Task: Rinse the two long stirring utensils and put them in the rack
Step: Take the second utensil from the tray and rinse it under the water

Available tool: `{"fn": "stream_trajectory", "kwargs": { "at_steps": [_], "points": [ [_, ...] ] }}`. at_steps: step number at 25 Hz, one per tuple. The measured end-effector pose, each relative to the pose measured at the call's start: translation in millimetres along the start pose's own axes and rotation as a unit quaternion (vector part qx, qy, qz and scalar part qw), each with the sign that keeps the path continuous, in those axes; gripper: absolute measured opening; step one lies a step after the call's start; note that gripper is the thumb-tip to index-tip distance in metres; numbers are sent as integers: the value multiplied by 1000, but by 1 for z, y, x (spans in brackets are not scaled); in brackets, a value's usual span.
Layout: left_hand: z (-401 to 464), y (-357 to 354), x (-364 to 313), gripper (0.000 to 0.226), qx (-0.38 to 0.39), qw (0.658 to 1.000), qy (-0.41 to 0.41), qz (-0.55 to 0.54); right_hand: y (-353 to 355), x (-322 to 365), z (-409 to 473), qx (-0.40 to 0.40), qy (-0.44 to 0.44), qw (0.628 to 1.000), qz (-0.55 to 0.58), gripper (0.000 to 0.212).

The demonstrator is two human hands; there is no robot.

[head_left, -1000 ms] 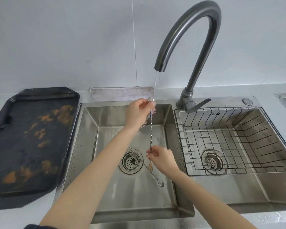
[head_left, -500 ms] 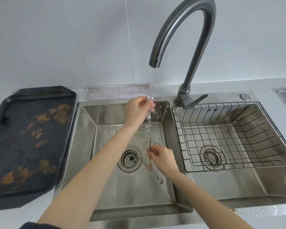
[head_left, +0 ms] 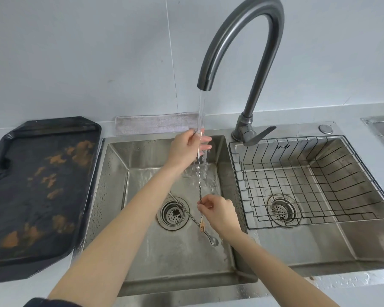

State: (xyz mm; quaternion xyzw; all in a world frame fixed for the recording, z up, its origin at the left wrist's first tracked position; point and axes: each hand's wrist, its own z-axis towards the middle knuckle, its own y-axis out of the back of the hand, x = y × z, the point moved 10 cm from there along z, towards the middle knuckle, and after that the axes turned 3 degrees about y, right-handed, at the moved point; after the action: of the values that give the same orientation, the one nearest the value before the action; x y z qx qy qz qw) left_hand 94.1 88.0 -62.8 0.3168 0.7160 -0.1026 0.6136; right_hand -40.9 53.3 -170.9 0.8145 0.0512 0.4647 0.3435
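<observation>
A long twisted metal stirrer (head_left: 200, 182) with a small fork end hangs upright under the running tap (head_left: 239, 52) over the left sink basin (head_left: 120, 173). My left hand (head_left: 187, 149) pinches its top end in the water stream. My right hand (head_left: 218, 211) pinches its lower part just above the fork tip. A second long stirrer (head_left: 193, 220), with a spoon end, lies on the basin floor across the drain. The black wire rack (head_left: 308, 180) sits in the right basin with nothing in it.
A dark stained tray (head_left: 38, 191) lies on the counter to the left. A grey cloth (head_left: 155, 125) lies behind the left basin. The tap lever (head_left: 259, 135) points right over the rack's back edge. Another sink's corner (head_left: 381, 129) shows at far right.
Both hands keep their hold on the upright stirrer under the stream. More water now splashes down along it; the camera view shifted slightly.
</observation>
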Motion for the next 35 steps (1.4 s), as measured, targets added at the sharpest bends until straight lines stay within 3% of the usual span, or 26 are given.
{"fn": "stream_trajectory", "kwargs": {
  "at_steps": [3,7,14,19,22,25,28,35],
  "points": [
    [-3,-2,-3,33,3,1000,-6,-11,1,-2,0,-3,-5,1000,1,16],
    [-2,-3,4,18,12,1000,-6,-9,2,-2,0,-3,-2,1000,-8,16],
    [-4,9,27,26,-11,998,37,-43,7,14,5,-19,17,1000,7,18],
    [3,34,24,28,-54,992,58,-102,1,11,5,63,19,995,74,18],
    [8,57,42,26,-102,957,115,-245,17,12,12,81,8,987,136,18],
    [11,70,77,25,-130,877,182,-426,45,29,23,81,11,976,202,18],
    [2,72,109,23,-129,819,231,-510,67,60,31,77,42,962,258,13],
    [-35,50,159,20,-102,816,359,-442,77,119,51,42,101,953,281,13]
  ]
}}
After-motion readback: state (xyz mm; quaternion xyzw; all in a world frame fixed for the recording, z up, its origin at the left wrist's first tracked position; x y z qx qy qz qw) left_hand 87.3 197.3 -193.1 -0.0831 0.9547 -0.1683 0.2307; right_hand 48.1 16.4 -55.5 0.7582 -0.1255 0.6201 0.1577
